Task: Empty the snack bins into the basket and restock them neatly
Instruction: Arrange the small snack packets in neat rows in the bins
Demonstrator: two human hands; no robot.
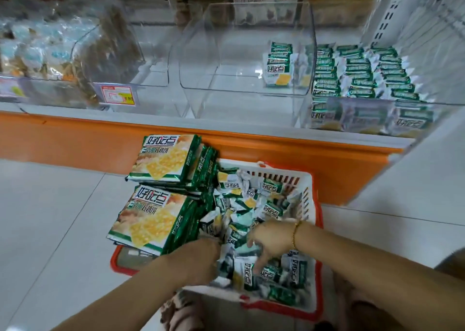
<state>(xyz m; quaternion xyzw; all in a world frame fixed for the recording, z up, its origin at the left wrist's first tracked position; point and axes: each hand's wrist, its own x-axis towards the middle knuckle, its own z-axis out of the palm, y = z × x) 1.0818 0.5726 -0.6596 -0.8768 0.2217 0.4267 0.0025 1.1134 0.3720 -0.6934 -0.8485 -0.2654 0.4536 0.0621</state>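
Note:
A white basket with a red rim (pixel 310 200) stands on the floor below the shelf, full of several small green-and-white snack packets (pixel 251 197). Two stacks of larger green packs (pixel 163 157) (pixel 148 220) rest on its left side. My left hand (pixel 198 257) reaches into the pile from the left, and its fingers are buried among the packets. My right hand (pixel 266 240), with a gold bracelet on the wrist, points its fingers down onto the loose packets. The middle clear bin (pixel 246 89) holds only a few packets (pixel 278 64) at its right rear. The right bin (pixel 427 104) holds neat rows of packets.
An orange shelf edge (pixel 226 142) runs just behind the basket. On the left, a clear bin (pixel 83 61) holds brown and pale snacks, with a price tag (pixel 117 95) on its front. White tiled floor (pixel 50 217) lies left of the basket.

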